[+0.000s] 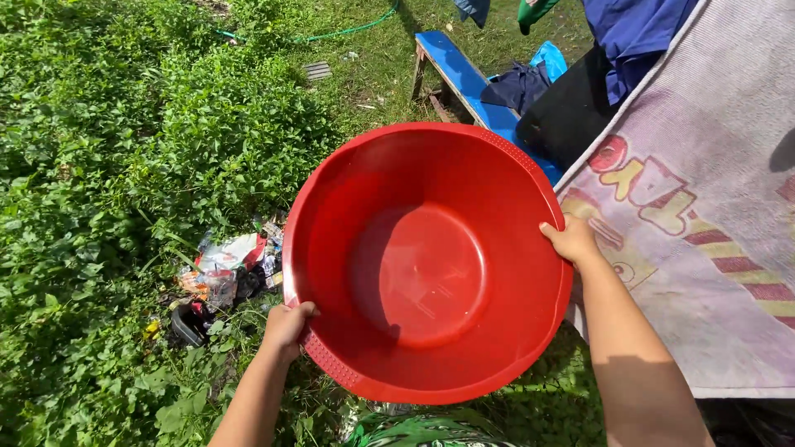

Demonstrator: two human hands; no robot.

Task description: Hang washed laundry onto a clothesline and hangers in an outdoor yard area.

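Red plastic basin (426, 265) sits between both hands, held up off the ground, open side tilted toward the camera, inside empty and dry-looking. Left hand (288, 325) clamps the lower-left rim, fingers (291, 313) curled over the edge, thumb hidden behind. Right hand (573, 240) clamps the right rim a bit higher, thumb on the inner face, rest of the fingers behind the wall and out of sight. So both are closed on the rim, grips roughly opposite across the bowl, right one higher and further out. Basin is round, no real long axis; the line between the grips runs lower-left to upper-right. Neither hand is nearer, both are already on it. Right of the basin, touching or nearly touching the right wrist, hangs a pale printed cloth (704, 248) with red and yellow shapes; it crowds that side most. Behind the basin's top rim is a blue bench (460, 70) with dark clothes (571, 108) piled on it, more blue fabric (633, 29) above. Left and below is thick green weed growth (124, 165), with a litter pile (224, 277) of wrappers just beside the left rim. Green hose (348, 31) lies well apart at the top. Green patterned garment (422, 430) shows at the bottom edge, under the basin.
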